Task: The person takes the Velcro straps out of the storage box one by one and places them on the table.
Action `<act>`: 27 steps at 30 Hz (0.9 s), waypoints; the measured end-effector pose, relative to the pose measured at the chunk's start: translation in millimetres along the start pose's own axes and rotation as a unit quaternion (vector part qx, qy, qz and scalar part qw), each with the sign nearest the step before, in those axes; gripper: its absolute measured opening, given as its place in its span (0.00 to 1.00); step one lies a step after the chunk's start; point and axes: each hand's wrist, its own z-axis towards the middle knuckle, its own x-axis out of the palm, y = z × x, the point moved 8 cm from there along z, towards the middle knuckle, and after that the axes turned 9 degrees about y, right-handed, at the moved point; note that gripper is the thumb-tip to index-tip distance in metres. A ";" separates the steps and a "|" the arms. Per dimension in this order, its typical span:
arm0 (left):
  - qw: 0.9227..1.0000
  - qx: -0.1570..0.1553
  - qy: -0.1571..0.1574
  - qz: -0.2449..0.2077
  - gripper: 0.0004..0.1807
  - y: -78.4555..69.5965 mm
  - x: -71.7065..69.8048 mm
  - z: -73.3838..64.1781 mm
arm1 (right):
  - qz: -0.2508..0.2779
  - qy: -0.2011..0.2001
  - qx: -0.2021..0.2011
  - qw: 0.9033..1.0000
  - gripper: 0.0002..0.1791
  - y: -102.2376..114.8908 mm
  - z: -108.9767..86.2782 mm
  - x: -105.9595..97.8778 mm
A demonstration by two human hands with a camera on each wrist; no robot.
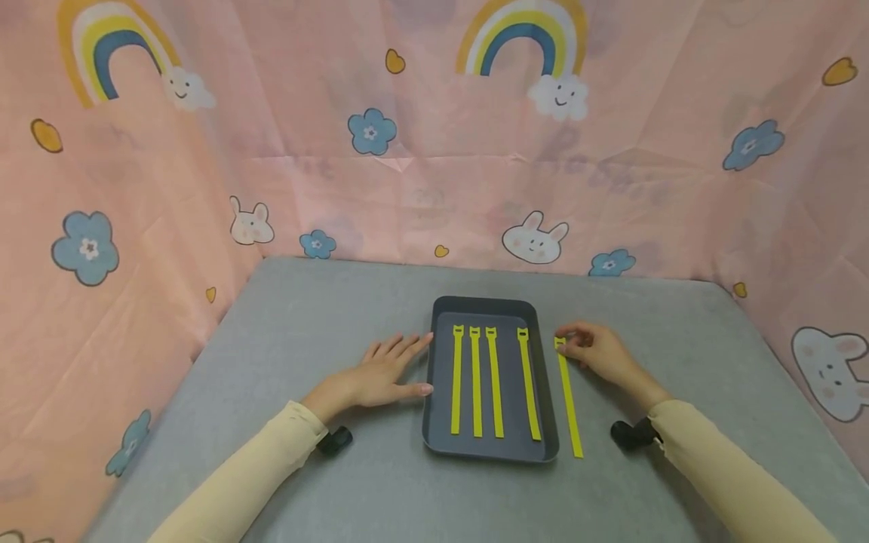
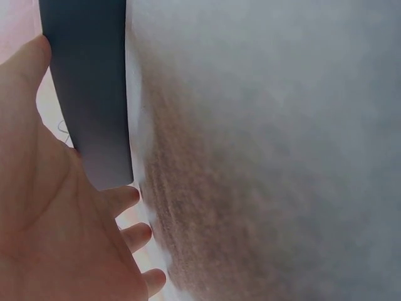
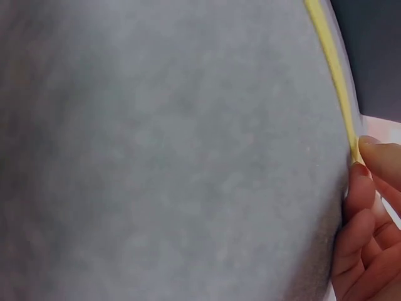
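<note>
A dark grey rectangular tray (image 1: pixel 492 451) lies on the table, with several yellow hook-and-loop cable ties (image 1: pixel 477 385) laid lengthwise in it. Three lie side by side toward the left and one lies apart near the right wall. My left hand (image 1: pixel 383 375) is spread at the tray's left side, thumb and index fingertips right at its wall; the left wrist view shows the palm against the tray side (image 2: pixel 94 94). To the right of the tray, my right hand (image 1: pixel 600 353) pinches the slotted head of another yellow cable tie (image 1: pixel 571 407) between thumb and fingers. Its tail extends toward me.
The grey table (image 1: pixel 326 302) surrounds the tray. Pink printed fabric (image 1: pixel 421 181) hangs behind and along both sides. A black wrist device (image 1: pixel 335 441) is under the left sleeve, and another black device (image 1: pixel 631 435) is at the right wrist.
</note>
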 end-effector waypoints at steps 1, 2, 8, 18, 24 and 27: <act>1.000 -0.001 0.001 0.000 0.48 -0.1 0.2 -0.3 | 0.003 0.001 0.001 1.000 0.16 0.2 -0.2 0.0; 1.000 -0.001 0.001 0.001 0.48 -0.3 0.3 -0.8 | 0.007 0.002 0.003 1.000 0.16 0.2 -0.3 0.0; 1.000 -0.002 0.006 0.001 0.49 1.9 2.7 -0.9 | 0.018 0.012 0.023 1.000 0.19 0.7 -0.1 -2.4; 1.000 0.001 0.010 -0.006 0.49 0.7 0.5 -1.9 | 0.004 -0.010 0.014 1.000 0.21 27.0 2.0 -22.2; 1.000 0.001 0.009 -0.008 0.49 -1.8 -2.5 -3.1 | 0.012 -0.013 0.007 1.000 0.22 51.4 5.8 -30.2; 1.000 0.000 0.012 -0.010 0.49 -0.8 -1.2 -2.1 | 0.009 -0.014 0.009 1.000 0.22 61.6 8.2 -30.7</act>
